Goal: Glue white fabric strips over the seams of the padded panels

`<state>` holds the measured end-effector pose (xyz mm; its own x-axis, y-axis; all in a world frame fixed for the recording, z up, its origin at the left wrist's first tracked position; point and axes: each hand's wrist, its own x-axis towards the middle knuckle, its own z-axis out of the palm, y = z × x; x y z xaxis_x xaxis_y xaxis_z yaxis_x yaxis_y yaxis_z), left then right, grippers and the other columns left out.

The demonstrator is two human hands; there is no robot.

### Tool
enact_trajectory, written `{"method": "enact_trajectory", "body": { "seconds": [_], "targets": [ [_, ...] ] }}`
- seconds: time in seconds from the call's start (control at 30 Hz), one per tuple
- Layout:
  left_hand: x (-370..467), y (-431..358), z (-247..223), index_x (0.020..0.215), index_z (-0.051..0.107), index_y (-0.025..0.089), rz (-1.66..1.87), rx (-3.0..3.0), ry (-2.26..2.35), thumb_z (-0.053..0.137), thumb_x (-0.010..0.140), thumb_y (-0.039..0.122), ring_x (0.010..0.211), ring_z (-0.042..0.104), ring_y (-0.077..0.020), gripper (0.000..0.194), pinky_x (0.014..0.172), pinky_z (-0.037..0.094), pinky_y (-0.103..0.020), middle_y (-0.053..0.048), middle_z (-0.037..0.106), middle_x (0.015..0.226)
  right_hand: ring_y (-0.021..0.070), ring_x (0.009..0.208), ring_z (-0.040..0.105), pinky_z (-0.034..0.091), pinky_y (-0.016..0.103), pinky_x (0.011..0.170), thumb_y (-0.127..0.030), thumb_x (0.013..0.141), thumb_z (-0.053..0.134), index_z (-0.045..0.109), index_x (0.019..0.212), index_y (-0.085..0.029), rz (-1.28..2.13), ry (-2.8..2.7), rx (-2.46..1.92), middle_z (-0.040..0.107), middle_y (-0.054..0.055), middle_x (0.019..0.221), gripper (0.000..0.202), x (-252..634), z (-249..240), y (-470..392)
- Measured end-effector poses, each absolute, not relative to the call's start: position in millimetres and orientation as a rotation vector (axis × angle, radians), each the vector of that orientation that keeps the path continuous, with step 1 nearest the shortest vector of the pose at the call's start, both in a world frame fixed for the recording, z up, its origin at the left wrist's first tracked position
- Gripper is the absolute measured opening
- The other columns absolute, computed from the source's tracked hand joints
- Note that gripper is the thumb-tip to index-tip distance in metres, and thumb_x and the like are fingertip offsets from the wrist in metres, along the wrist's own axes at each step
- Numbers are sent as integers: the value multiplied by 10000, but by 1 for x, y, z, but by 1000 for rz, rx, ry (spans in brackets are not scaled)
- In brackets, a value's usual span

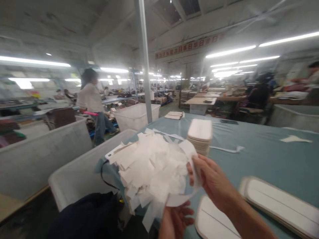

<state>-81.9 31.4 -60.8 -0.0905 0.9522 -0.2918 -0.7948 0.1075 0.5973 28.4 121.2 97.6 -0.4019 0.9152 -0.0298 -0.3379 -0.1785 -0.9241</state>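
Note:
A curved white strip (183, 199), of paper or thin fabric, runs between my two hands. My right hand (211, 176) pinches it between thumb and fingers along its right side. Low in the view, my left hand (176, 215) holds the strip's lower end, its fingers curled and partly under it. Just left of my hands lies a large loose heap of white pieces (154, 159) at the table's edge. Beyond my right hand stands a stack of rounded white panels (200, 129). Beneath my right forearm is another white panel (214, 215) with a dark line.
More lined panels (281, 202) are stacked on the blue-green table (261, 156) at the right. A phone-like dark object (229, 121) and scraps lie farther back. White bins (72, 179) and a pole (146, 66) stand left. A person (91, 99) is beyond the bins.

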Motion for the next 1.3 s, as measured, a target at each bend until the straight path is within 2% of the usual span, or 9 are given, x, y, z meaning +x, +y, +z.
{"method": "enact_trajectory", "body": {
  "seconds": [0.07,0.17,0.23,0.33,0.57,0.8,1.03,1.17,1.3],
  "targets": [
    [-79,29,-55,984,785,166,1453,241,765,742,832,656,771,727,-224,515,678,568,-347,-99,799,932,95,495,523,456,223,469,-696,631,882,600,790,-188,1743,-1185,-783,620,-23,648,603,39,89,112],
    [-69,21,-46,1198,771,184,1430,312,833,640,878,729,1137,716,-284,646,924,577,-371,-120,752,1331,117,555,585,500,237,499,-735,628,839,630,843,-184,1730,-1198,-812,708,27,756,627,56,69,108],
    [-61,14,-42,1269,745,191,1365,487,912,704,821,739,1225,677,-311,708,1012,550,-380,-119,708,1414,136,601,622,508,241,512,-723,671,807,649,878,-185,1695,-1198,-857,739,50,814,598,70,54,105],
    [-43,7,-39,1266,738,209,1241,669,934,785,724,758,1105,707,-297,773,967,564,-386,-124,751,1311,160,641,653,485,234,498,-669,732,768,654,903,-190,1639,-1163,-946,756,63,853,521,92,36,94],
    [6,-4,-33,1125,767,167,900,945,1087,728,787,757,970,725,-268,682,863,574,-356,-143,792,1140,173,695,656,474,235,535,-526,739,750,679,947,-183,1602,-1055,-1070,757,58,869,408,131,10,65],
    [38,-15,-60,959,750,134,838,923,1041,691,780,798,726,671,-207,691,698,544,-312,-99,753,810,93,575,479,359,206,520,-633,746,756,631,813,-178,1520,-1009,-1215,637,-6,697,477,149,-13,56],
    [40,-19,-56,868,755,176,734,1101,1071,625,927,622,795,657,-214,468,752,507,-304,-61,760,841,96,512,367,272,241,479,-727,829,665,568,778,-213,1544,-1170,-1330,449,-73,577,525,150,-14,66],
    [14,-22,-58,1070,784,254,792,1492,1240,660,945,452,956,749,-262,266,896,562,-341,-55,818,1049,99,587,351,259,251,542,-658,835,672,583,760,-194,1587,-1463,-1417,435,-67,623,479,156,-16,85],
    [-12,-16,-62,1087,726,259,1095,1962,1306,636,983,334,897,759,-207,157,827,574,-301,-21,810,989,99,611,339,263,261,576,-510,891,638,564,727,-190,1548,-1789,-1520,416,-72,629,367,161,-15,105]
  ]
}}
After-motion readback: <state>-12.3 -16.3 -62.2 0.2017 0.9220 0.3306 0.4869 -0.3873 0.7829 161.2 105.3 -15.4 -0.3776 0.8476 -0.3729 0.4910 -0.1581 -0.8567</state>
